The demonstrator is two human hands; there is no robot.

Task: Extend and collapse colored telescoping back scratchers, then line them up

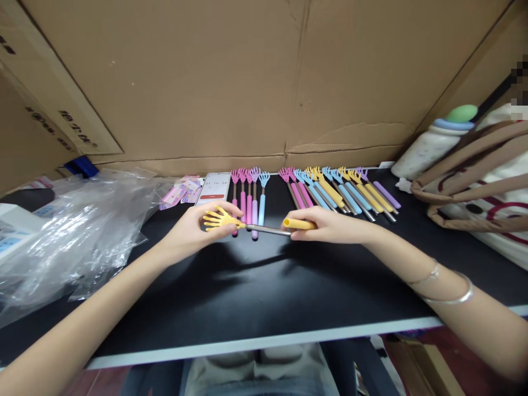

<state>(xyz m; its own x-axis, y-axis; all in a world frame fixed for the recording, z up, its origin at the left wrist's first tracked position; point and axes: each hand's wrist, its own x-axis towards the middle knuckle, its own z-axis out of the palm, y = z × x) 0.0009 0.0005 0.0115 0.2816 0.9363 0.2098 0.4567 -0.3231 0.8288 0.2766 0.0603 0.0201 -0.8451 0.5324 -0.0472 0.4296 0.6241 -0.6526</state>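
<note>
Above the black table, a back scratcher with a yellow claw head (223,219) and a bare metal rod (270,229) is held level between both hands. My left hand (192,224) is closed around the neck of the claw, thumb in front. My right hand (319,224) grips the rod's far end and also a loose yellow handle sleeve (299,224), whose open end points left, apart from the rod. Behind my hands lie pink, purple and blue back scratchers (249,206) with coloured handles. Farther right is a row of scratchers and separate sleeves (355,197).
Clear plastic bags (94,231) pile up on the left. A phone (213,188) showing a timer lies beside pink cards (181,191). A bottle (433,143) and a bag with brown handles (487,192) stand at right. Cardboard (206,82) walls the back.
</note>
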